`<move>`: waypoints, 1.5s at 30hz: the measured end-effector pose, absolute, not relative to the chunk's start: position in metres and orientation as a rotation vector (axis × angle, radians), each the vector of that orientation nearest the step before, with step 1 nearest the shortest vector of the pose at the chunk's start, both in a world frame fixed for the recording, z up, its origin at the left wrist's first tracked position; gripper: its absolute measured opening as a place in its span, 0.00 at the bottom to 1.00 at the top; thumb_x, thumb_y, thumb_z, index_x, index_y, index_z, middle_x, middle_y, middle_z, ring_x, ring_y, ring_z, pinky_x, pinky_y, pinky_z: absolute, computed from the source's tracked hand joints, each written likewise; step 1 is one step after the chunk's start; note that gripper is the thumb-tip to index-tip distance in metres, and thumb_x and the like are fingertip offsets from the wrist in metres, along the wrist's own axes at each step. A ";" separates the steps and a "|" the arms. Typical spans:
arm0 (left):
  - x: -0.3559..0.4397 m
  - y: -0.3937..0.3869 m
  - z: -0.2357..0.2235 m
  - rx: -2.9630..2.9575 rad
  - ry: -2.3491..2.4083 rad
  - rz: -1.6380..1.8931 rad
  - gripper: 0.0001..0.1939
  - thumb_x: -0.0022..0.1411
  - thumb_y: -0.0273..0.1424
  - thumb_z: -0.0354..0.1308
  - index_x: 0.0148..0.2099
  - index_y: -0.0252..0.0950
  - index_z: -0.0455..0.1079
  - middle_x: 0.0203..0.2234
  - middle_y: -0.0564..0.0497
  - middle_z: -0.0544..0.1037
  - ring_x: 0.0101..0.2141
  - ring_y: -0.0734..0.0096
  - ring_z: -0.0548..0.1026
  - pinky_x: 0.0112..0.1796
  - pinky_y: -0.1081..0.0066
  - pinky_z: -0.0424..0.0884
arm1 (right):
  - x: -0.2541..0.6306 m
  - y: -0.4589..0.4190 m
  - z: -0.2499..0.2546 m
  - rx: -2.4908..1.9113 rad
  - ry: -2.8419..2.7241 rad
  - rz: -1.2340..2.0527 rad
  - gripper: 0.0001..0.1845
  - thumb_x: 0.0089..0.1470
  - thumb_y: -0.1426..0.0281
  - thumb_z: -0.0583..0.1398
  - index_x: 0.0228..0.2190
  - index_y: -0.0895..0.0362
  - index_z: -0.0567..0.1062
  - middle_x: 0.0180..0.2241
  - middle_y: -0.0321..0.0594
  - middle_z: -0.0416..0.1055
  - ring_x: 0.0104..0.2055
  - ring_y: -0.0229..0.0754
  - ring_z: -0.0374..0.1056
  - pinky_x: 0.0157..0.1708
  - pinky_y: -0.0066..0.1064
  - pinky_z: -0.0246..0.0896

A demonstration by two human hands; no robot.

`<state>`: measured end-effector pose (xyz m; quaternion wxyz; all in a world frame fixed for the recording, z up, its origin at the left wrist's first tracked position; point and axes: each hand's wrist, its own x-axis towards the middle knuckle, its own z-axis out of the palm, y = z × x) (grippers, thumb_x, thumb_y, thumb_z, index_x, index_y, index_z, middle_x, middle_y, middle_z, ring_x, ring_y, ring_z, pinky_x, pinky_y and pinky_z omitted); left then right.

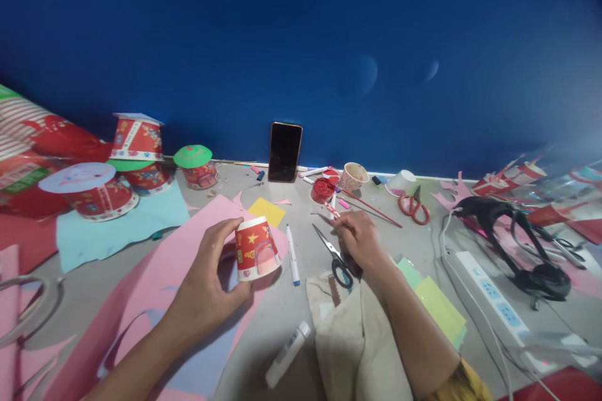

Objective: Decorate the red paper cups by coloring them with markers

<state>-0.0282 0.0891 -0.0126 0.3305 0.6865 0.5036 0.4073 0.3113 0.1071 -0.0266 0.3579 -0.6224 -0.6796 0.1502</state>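
Observation:
An upside-down red paper cup [254,245] with a yellow star and printed patterns is in my left hand [207,282], held between thumb and fingers above pink paper [185,244]. My right hand [361,239] is pinched around a thin red-and-white stick [332,205], whose far end reaches to a small round pot of red stuff [323,189]. The stick's near end is hidden by the fingers. Close by the right wrist lie black-handled scissors [335,257]. A white marker with a blue end [292,254] rests to the right of the cup.
Decorated cups [200,169] with paper tops stand at the left. A phone [285,151] leans against the blue wall. Red-handled scissors [414,207], a power strip [493,297] and a black frame-like object [512,244] lie rightward. A glue stick [288,354] and beige cloth [348,338] are in front.

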 end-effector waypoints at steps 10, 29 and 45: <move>-0.028 0.089 -0.014 1.802 1.240 1.034 0.41 0.57 0.28 0.64 0.72 0.46 0.63 0.70 0.40 0.71 0.66 0.43 0.77 0.64 0.47 0.79 | 0.253 0.062 0.018 -1.112 -1.670 0.822 0.23 0.58 0.74 0.67 0.55 0.49 0.81 0.44 0.40 0.86 0.42 0.45 0.83 0.41 0.34 0.78; -0.026 0.081 -0.017 1.657 1.076 0.928 0.45 0.59 0.26 0.65 0.76 0.49 0.61 0.77 0.42 0.68 0.74 0.44 0.71 0.71 0.48 0.71 | 0.218 0.050 0.025 -1.153 -1.409 0.366 0.13 0.75 0.58 0.62 0.40 0.50 0.81 0.27 0.36 0.82 0.25 0.41 0.77 0.27 0.31 0.75; -0.027 0.081 -0.018 1.602 0.986 0.903 0.44 0.60 0.26 0.70 0.76 0.48 0.64 0.78 0.40 0.67 0.74 0.42 0.71 0.69 0.54 0.73 | 0.217 0.054 0.032 -1.079 -1.566 0.263 0.13 0.77 0.61 0.60 0.40 0.51 0.81 0.30 0.37 0.81 0.29 0.42 0.79 0.32 0.32 0.75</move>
